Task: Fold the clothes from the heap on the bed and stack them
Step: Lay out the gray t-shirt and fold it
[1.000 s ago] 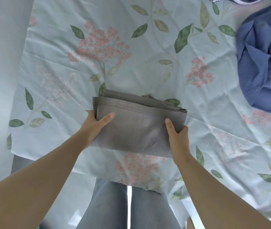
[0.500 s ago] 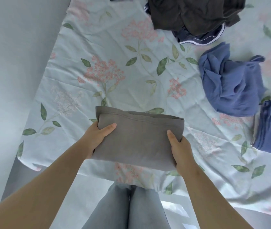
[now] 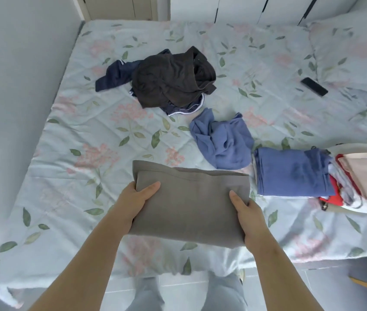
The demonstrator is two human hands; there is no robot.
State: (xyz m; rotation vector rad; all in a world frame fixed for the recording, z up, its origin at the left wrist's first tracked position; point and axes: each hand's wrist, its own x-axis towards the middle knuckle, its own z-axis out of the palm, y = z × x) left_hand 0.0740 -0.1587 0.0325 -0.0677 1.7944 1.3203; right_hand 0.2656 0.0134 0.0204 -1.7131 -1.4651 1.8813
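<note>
I have my left hand (image 3: 137, 198) and right hand (image 3: 247, 212) clamped on either end of the folded grey garment (image 3: 191, 203), seemingly lifted just above the near edge of the bed (image 3: 88, 135). I'd carry it level onto the blue-topped stack (image 3: 290, 173) beside it.

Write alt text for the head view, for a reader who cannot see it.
The left hand and right hand grip a folded grey garment by its sides over a floral bed. A stack of folded clothes lies to its right, a dark heap farther back.

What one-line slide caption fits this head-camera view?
The left hand and right hand grip a folded grey garment over the bed, folded stack at right, heap behind.
</note>
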